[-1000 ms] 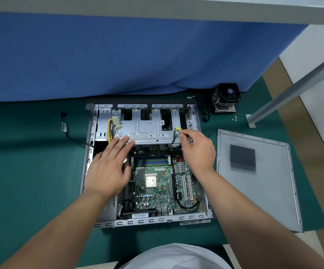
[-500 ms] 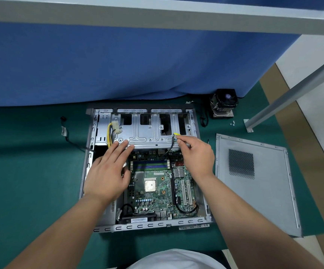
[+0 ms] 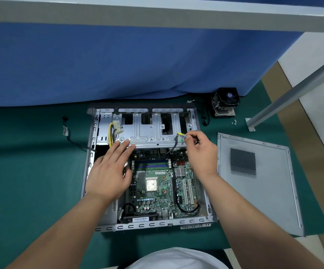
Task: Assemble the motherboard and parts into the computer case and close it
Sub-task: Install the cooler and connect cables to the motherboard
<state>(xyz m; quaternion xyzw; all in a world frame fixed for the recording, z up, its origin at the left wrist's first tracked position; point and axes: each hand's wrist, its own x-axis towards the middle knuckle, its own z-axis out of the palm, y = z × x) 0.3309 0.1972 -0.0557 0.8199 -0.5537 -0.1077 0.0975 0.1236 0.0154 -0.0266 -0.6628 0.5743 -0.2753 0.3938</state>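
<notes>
Green mat on the table, blue cloth backdrop, grey metal frame, pale floor

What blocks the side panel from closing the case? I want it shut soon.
Both hands, left and right, are over the open case, and the cooler sits outside; the side panel lies beside it.

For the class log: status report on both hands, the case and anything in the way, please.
Left hand flat on drive cage. Right hand pinching small connector. Motherboard in case; side panel off. Black cable crosses board.
</notes>
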